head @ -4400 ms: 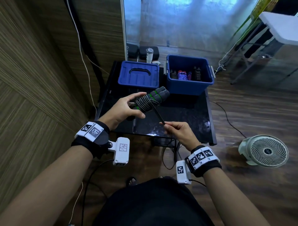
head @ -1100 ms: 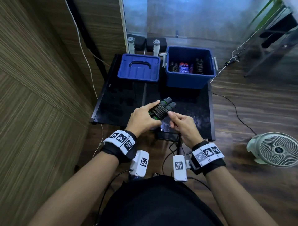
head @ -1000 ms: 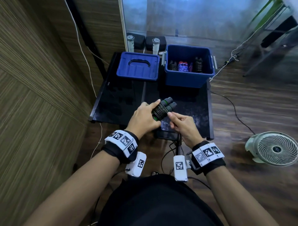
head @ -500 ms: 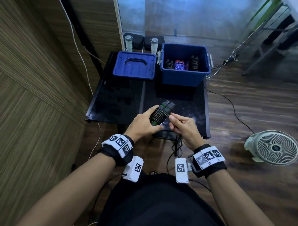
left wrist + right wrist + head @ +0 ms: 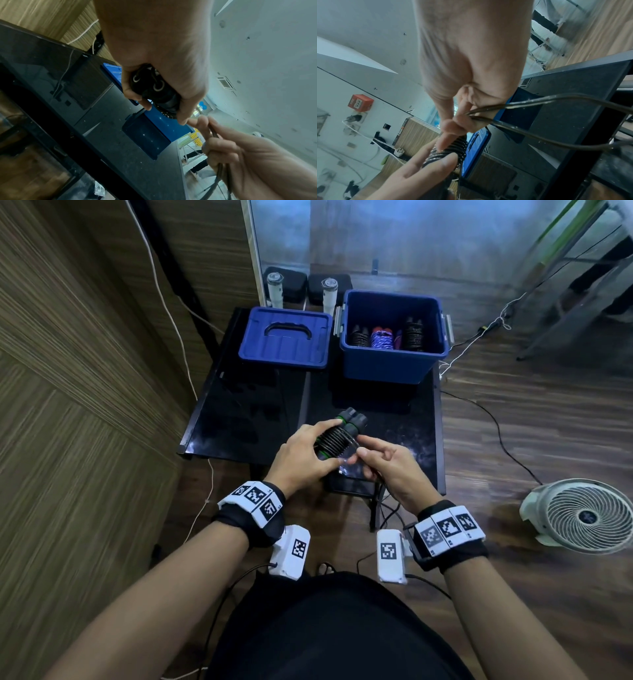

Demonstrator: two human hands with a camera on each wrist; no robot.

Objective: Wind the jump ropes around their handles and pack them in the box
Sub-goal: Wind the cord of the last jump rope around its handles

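Head view: my left hand (image 5: 301,460) grips the black green-ringed jump rope handles wound with rope (image 5: 337,436) above the black glossy table (image 5: 246,405), near the open blue plastic box (image 5: 394,361). Left wrist view: fingers curled round the handle ends. Right wrist view: my right hand (image 5: 471,86) pinches the loose black rope loop (image 5: 556,102).

Black jump rope (image 5: 337,438) coiled around paired handles, open blue box (image 5: 394,364) behind

Wood-panelled room corner, dim bluish light.
Panelled wall (image 5: 68,371) at nine o'clock, plank floor (image 5: 534,422) at three, fan (image 5: 582,517) at four, black table (image 5: 253,402) at twelve.
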